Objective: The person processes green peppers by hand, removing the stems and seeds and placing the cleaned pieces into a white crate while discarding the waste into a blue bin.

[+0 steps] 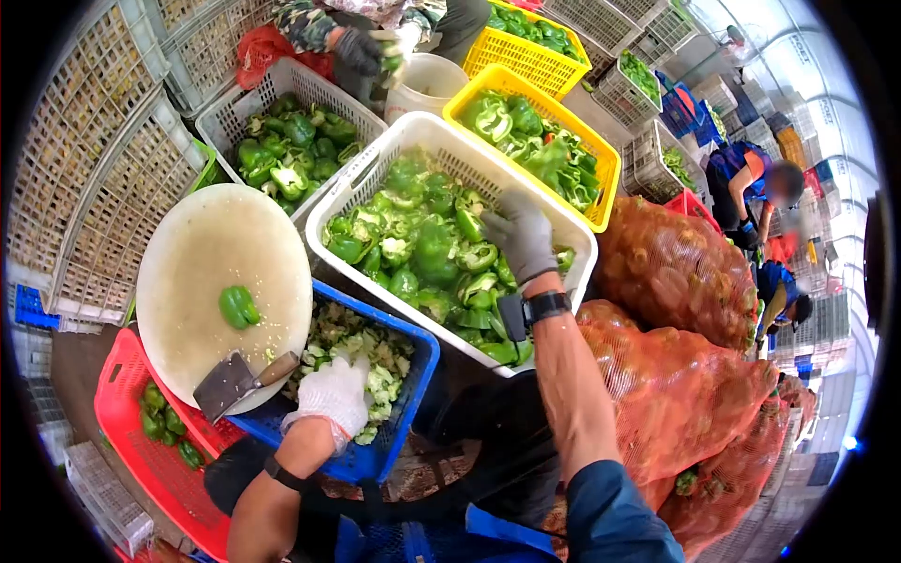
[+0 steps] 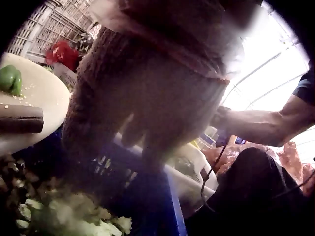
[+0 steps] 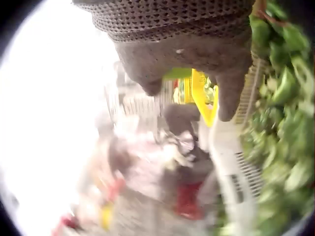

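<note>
The left hand (image 1: pixel 333 396), in a white glove, is over the blue crate (image 1: pixel 424 361) of pale green trimmings (image 1: pixel 380 387). In the left wrist view its fingers (image 2: pixel 133 132) hang down, dark and blurred, with nothing visible in them. Over the right side of the white crate (image 1: pixel 328 178) of cut green peppers (image 1: pixel 436 249) is the right hand (image 1: pixel 523 239) in a grey glove. The right wrist view shows its fingers (image 3: pixel 230 93) apart, with no object between them. A green pepper (image 1: pixel 239 307) lies on the round board (image 1: pixel 202 244), with a cleaver (image 1: pixel 225 383) at the board's lower edge.
Yellow crates (image 1: pixel 601 169) of peppers stand beyond the white crate. Red net sacks (image 1: pixel 676 272) are stacked at right, and a red crate (image 1: pixel 117 375) is at lower left. Across from the white crate, a person's gloved hand (image 1: pixel 358 52) is by a white bucket (image 1: pixel 427 80).
</note>
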### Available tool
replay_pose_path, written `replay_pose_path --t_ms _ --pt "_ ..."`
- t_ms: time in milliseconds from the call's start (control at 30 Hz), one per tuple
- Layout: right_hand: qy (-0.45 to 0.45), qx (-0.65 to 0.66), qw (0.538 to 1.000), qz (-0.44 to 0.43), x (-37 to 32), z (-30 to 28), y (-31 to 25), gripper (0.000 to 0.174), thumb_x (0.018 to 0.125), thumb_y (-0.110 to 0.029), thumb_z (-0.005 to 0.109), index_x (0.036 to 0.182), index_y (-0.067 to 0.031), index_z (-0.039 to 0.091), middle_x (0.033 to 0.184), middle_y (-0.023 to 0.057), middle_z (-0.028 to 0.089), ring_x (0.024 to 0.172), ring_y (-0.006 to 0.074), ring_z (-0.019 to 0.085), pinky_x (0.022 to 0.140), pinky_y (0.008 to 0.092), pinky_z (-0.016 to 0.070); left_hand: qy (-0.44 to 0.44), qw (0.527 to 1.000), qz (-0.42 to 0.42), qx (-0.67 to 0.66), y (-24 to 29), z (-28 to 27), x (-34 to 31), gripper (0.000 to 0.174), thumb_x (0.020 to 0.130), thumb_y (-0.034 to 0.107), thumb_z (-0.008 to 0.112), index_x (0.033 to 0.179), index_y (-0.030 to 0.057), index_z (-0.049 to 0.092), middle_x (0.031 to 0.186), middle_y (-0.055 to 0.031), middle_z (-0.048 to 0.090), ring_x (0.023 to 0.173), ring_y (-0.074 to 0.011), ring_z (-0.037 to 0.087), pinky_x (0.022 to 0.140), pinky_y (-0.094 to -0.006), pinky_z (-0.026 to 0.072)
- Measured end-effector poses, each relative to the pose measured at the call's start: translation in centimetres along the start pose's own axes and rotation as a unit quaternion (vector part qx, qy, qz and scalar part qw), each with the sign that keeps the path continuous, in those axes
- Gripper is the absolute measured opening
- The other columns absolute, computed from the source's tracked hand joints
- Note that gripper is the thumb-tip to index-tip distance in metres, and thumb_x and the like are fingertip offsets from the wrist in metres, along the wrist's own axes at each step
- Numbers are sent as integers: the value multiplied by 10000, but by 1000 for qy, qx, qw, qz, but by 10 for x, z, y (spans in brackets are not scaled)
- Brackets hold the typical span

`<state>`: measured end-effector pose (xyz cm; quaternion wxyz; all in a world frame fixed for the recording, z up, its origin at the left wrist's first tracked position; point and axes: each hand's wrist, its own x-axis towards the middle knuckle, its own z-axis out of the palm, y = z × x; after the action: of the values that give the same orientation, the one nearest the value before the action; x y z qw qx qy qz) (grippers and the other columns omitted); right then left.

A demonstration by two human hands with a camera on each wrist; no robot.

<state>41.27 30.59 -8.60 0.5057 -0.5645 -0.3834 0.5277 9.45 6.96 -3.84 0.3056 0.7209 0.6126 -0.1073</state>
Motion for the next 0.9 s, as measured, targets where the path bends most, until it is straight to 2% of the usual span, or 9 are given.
replay_pose_path --t_ms 33,67,133,300,400,567,700,833,900 --pt "-80 -312 943 -80 6 -8 21 449 1035 -402 713 1357 -89 713 1319 198 738 1277 410 701 1041 527 594 -11 1000 13 3 1 -1 1 499 902 284 772 1347 80 677 1303 -251 678 1131 -444 731 938 -559 600" --pt "-152 -587 781 -151 5 -12 35 439 1033 -364 697 1394 -113 712 1366 210 734 1258 419 713 1039 507 596 -11 1000 23 -5 1 -1 1 486 903 286 772 1335 81 684 1297 -248 681 1129 -442 731 935 -558 600" --pt "-282 -759 578 -101 -16 -3 57 277 978 -234 698 1208 -118 801 1257 181 780 1163 425 752 980 480 628 -9 999 39 -20 0 -1 2 462 905 290 772 1311 82 700 1283 -243 685 1125 -440 732 928 -554 601" --pt "-335 -800 473 -154 -29 -21 126 187 1000 -185 629 1037 -153 809 1104 102 799 1004 337 784 862 496 633 -18 999 35 13 -7 2 4 429 927 305 782 1283 76 707 1223 -221 701 1087 -424 750 899 -543 610" --pt "-318 -811 470 -138 -21 -20 121 191 993 -186 636 1029 -158 822 1069 103 810 1010 340 791 889 500 631 -28 999 37 27 -10 -2 4 413 939 314 787 1266 74 712 1158 -205 722 1058 -412 760 878 -538 614" --pt "-93 -655 741 -117 -1 -36 75 369 956 -262 779 1200 14 804 1031 206 835 897 330 807 776 458 640 -2 998 54 38 -8 -8 8 333 939 283 762 1197 75 734 1114 -192 740 1006 -397 771 836 -526 610" --pt "-97 -390 906 133 -15 -25 44 489 904 -181 825 1306 87 755 939 132 805 755 199 772 711 363 639 99 993 44 -40 -4 -4 7 432 924 277 780 1292 66 701 1221 -198 711 1115 -406 728 933 -520 583" --pt "-156 -268 935 171 -67 24 5 444 925 -148 821 1245 151 751 895 138 793 724 202 762 591 313 618 200 970 104 -89 9 -24 6 473 886 176 766 1334 61 670 1361 -166 657 1134 -398 700 946 -519 587" --pt "-233 -330 902 154 -88 45 -8 411 930 -217 834 1216 78 802 898 132 803 725 186 758 669 333 642 227 962 145 -51 12 -27 6 501 871 170 769 1357 93 674 1364 -164 655 1067 -389 715 859 -504 607"
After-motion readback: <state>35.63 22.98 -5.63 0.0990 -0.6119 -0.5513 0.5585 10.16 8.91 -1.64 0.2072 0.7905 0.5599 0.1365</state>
